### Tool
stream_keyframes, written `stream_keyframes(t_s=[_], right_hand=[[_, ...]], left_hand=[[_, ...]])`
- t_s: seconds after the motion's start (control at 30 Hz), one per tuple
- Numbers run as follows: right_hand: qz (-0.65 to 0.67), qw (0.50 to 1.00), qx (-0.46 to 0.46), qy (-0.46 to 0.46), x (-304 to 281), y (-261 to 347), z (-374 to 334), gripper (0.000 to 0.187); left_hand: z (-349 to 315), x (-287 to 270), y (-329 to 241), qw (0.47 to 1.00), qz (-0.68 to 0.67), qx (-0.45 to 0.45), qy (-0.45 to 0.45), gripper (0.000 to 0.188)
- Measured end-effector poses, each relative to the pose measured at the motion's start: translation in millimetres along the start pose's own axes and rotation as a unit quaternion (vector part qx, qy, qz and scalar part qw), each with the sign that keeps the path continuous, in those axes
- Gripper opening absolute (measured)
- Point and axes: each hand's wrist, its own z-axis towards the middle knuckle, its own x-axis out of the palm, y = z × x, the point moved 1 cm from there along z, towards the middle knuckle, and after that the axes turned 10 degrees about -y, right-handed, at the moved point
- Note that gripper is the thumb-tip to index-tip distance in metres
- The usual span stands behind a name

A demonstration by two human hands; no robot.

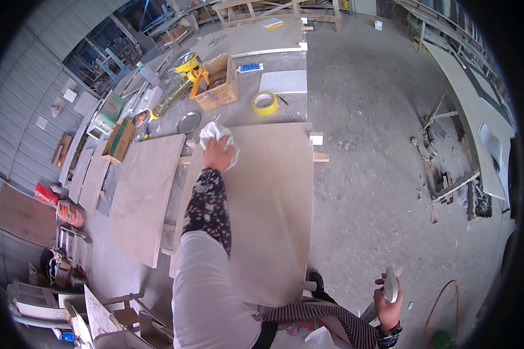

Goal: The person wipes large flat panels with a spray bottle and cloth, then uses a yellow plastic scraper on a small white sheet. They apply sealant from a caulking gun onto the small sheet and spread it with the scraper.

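My left hand [218, 156] presses a crumpled white cloth [216, 132] onto the far left corner of a beige stone-like slab [262, 198]. Its fingers spread over the cloth and grip it. A pale yellowish streak runs lengthwise down the slab. Low at the right, off the slab's edge, my right hand [388, 305] is closed round a white object with a rounded end [392, 285]; its kind is hard to tell, as my fingers cover part of it.
Another slab [145, 198] lies to the left. Beyond my left hand are a round metal lid [188, 122], a cardboard box [220, 87], a yellow tape roll [265, 103] and a white panel [283, 82]. Concrete floor [367, 174] lies right, with a rack of panels [471, 110].
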Motion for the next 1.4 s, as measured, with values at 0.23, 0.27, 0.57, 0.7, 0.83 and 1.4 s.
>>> stream_keyframes(t_s=[0.23, 0.27, 0.57, 0.7, 0.83, 1.4], right_hand=[[0.026, 0.998, -0.047, 0.037, 1.9, 4.2, 4.4, 0.045], [0.03, 0.997, -0.052, 0.046, 2.6, 5.4, 6.0, 0.045], [0.019, 0.984, -0.155, 0.083, 2.1, 9.9, 14.7, 0.041], [-0.008, 0.979, -0.159, 0.13, 2.0, 14.3, 17.6, 0.043], [0.0, 0.969, -0.153, 0.194, 12.3, 25.7, 22.1, 0.041], [0.001, 0.954, -0.171, 0.246, 10.1, 34.2, 29.8, 0.042]], left_hand=[[-90.4, -59.6, 68.6, 0.993, 0.059, -0.103, -0.018, 0.049], [-100.6, -64.6, 69.7, 0.99, 0.074, -0.115, -0.024, 0.049], [-204.5, -102.1, 22.9, 0.987, 0.097, -0.121, -0.032, 0.049], [-257.2, -120.1, -22.7, 0.994, 0.063, -0.078, -0.033, 0.05], [-300.1, -135.6, -96.4, 0.998, 0.058, -0.028, -0.001, 0.051], [-330.8, -154.9, -187.1, 0.955, -0.152, 0.214, 0.135, 0.042]])
